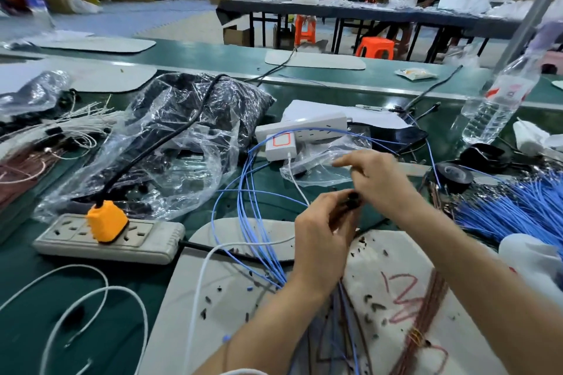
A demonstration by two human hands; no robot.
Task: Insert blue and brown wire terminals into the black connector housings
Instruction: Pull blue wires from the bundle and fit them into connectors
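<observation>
power strip (106, 237) lay at left on the counter (24, 298), a plug (106, 221) seated in it. plastic bag (170, 143) sat behind it. wire bundle (518, 207) lay far right, water bottle (499, 100) behind that. both hands met over the mat (396, 268) at centre.

The blue wires (249, 216) have smooth plastic insulation. The bag (170, 143) is clear, glossy, wrinkled plastic film. The power strip (109, 239) is matt grey plastic with an orange plug (106, 221).
</observation>
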